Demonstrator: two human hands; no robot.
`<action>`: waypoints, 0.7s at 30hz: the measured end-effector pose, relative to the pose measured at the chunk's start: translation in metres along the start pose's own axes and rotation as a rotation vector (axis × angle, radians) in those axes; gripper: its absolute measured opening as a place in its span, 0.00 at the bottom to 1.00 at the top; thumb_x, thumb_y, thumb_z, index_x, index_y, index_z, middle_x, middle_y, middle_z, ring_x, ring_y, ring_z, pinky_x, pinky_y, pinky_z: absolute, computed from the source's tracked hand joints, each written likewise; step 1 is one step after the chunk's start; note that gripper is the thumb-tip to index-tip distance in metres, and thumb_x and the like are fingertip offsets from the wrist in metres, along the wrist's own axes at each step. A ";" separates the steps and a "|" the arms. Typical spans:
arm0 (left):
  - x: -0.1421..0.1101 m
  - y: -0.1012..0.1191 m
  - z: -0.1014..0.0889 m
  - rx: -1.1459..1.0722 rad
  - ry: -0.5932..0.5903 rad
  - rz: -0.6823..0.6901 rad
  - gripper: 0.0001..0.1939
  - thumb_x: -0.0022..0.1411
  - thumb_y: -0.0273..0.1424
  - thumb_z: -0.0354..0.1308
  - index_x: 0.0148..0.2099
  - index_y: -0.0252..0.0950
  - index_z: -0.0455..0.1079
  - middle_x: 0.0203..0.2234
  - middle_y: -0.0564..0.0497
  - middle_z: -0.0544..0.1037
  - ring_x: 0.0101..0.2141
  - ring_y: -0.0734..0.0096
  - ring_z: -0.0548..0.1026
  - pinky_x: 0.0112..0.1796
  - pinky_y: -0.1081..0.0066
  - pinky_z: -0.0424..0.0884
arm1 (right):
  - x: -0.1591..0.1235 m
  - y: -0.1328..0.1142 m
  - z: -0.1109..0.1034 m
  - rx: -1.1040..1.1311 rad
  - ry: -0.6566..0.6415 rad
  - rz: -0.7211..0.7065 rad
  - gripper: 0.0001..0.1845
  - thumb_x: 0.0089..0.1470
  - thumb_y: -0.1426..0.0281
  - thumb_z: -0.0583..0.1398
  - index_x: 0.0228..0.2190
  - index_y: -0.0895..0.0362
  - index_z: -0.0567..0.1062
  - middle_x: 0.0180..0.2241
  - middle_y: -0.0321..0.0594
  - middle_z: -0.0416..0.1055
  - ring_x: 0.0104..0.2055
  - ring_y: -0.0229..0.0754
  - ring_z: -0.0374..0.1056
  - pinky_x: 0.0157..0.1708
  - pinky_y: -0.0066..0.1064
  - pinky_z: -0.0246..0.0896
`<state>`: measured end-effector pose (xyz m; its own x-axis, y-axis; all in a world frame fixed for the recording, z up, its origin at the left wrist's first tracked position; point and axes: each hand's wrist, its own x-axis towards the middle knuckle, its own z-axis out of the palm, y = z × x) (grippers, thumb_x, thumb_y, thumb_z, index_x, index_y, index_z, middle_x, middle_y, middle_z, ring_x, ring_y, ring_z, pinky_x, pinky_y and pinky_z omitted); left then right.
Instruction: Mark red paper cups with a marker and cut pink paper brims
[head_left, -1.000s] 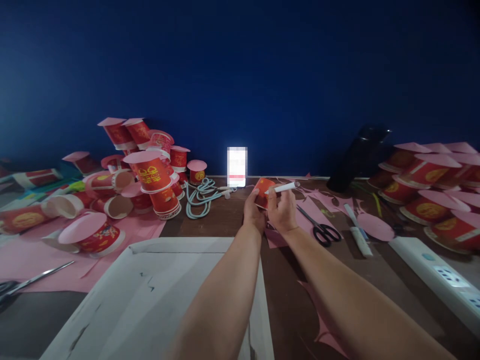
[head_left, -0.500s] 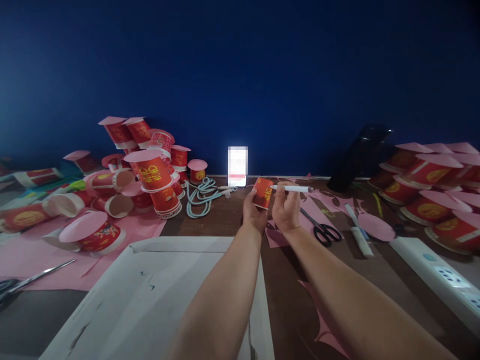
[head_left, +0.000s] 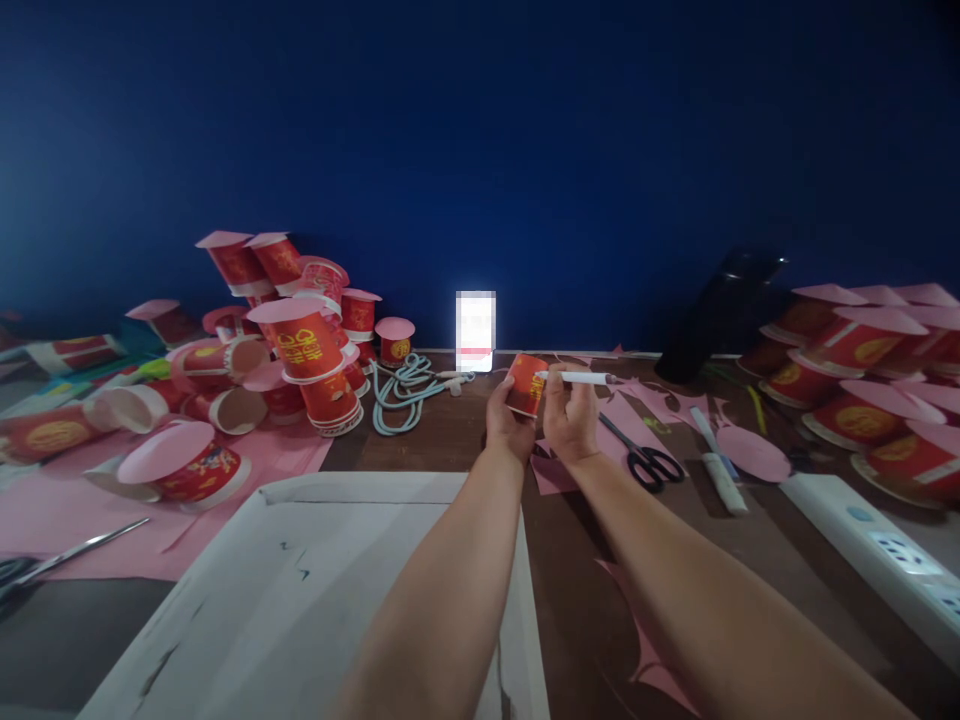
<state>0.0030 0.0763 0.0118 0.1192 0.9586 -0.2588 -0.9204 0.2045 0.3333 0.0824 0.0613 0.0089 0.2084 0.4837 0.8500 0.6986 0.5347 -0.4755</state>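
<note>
My left hand (head_left: pixel 510 420) is closed round a red paper cup (head_left: pixel 526 383) with gold characters on its side, tilted above the table. Pinched in my right hand (head_left: pixel 571 418) is a white marker pen (head_left: pixel 589 378), lying nearly level with its tip at the cup's right side. Whether the tip touches the cup I cannot tell. Beneath and right of my right hand lie pink paper scraps (head_left: pixel 619 425), with black-handled scissors (head_left: pixel 651 462) on them. Behind the cup stands a lit phone (head_left: pixel 475 332), its screen blurred.
Red cups with pink paper discs (head_left: pixel 292 340) pile up at left, and more cups (head_left: pixel 859 335) at right. A pale cable (head_left: pixel 401 400), glue stick (head_left: pixel 724 485), power strip (head_left: pixel 862 540), dark bottle (head_left: pixel 712 315) and white board (head_left: pixel 315 590) surround my arms. Other scissors (head_left: pixel 82 550) lie far left.
The cup has turned in my left hand, so its gold characters now show. The marker first drew back to the right, then came slightly back toward the cup.
</note>
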 end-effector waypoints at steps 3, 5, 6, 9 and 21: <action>0.000 0.000 0.000 -0.001 0.012 -0.005 0.07 0.53 0.29 0.57 0.36 0.33 0.72 0.30 0.48 0.78 0.30 0.70 0.76 0.37 0.72 0.70 | 0.000 -0.001 0.000 0.002 0.004 0.000 0.12 0.61 0.64 0.50 0.38 0.57 0.69 0.34 0.44 0.70 0.34 0.42 0.67 0.39 0.39 0.64; 0.000 0.000 0.000 -0.006 0.001 -0.009 0.08 0.53 0.28 0.57 0.37 0.33 0.72 0.30 0.48 0.78 0.30 0.70 0.76 0.38 0.71 0.70 | 0.001 -0.002 -0.001 -0.002 0.020 -0.006 0.12 0.61 0.64 0.50 0.39 0.56 0.70 0.36 0.45 0.70 0.35 0.42 0.67 0.40 0.39 0.64; 0.000 0.000 0.000 -0.006 -0.006 -0.008 0.08 0.53 0.28 0.57 0.37 0.33 0.72 0.30 0.48 0.78 0.31 0.70 0.76 0.39 0.71 0.70 | 0.001 -0.002 -0.001 -0.005 0.028 -0.008 0.12 0.61 0.64 0.50 0.39 0.56 0.70 0.36 0.45 0.70 0.35 0.42 0.67 0.40 0.40 0.64; 0.002 -0.001 -0.001 0.000 -0.018 0.001 0.09 0.53 0.29 0.57 0.39 0.33 0.71 0.32 0.48 0.78 0.32 0.69 0.77 0.40 0.70 0.70 | 0.001 -0.002 -0.001 -0.008 0.041 -0.013 0.12 0.61 0.65 0.50 0.39 0.56 0.70 0.36 0.45 0.70 0.33 0.42 0.67 0.40 0.40 0.64; -0.002 0.000 0.003 -0.013 0.002 -0.008 0.06 0.53 0.27 0.57 0.35 0.32 0.71 0.29 0.48 0.78 0.29 0.71 0.76 0.37 0.73 0.71 | 0.003 -0.002 -0.001 -0.022 0.033 -0.042 0.11 0.61 0.65 0.52 0.37 0.57 0.72 0.37 0.46 0.72 0.41 0.45 0.67 0.43 0.41 0.63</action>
<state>0.0040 0.0749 0.0145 0.1258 0.9566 -0.2628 -0.9241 0.2094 0.3197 0.0823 0.0608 0.0127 0.2009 0.4373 0.8766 0.7218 0.5390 -0.4343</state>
